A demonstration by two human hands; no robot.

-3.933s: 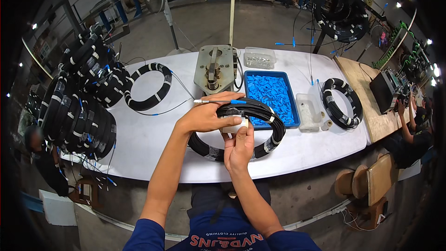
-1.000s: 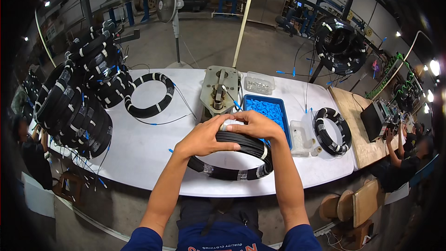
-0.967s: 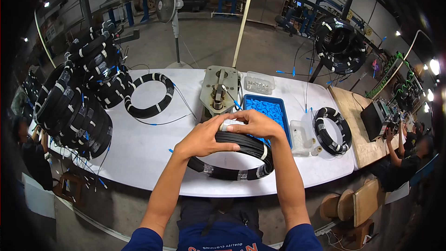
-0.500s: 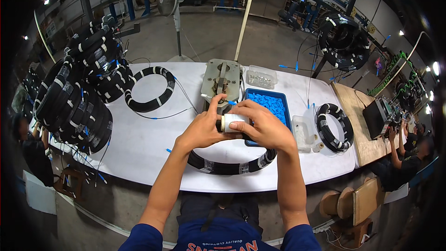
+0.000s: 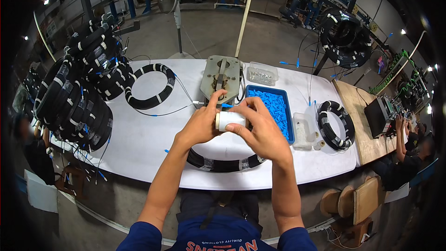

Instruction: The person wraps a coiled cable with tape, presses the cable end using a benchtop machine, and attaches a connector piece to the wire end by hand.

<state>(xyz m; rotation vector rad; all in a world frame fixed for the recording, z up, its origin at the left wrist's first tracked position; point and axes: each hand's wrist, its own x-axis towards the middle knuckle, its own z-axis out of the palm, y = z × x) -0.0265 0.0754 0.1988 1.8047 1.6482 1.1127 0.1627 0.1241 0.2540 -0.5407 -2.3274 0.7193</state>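
Observation:
In front of the metal bench device, both my hands come together around a short white roll with a cream-coloured end. My right hand grips the roll, thumb across its near side and fingers curled over the top. My left hand is closed at the roll's left end, its index finger raised. A blue connector sticks out just above the roll, by the left fingers; their hold on it is partly hidden. Below my hands lies a black cable coil banded with clear and white tape.
A blue tray of small blue parts stands right of my hands, between clear plastic boxes. More coils lie at right and left. Stacked coils crowd the left end. A person works at the far right.
The white roll and my right hand have shifted slightly left. More of the roll's side shows, and my right fingers have lifted and bent more.

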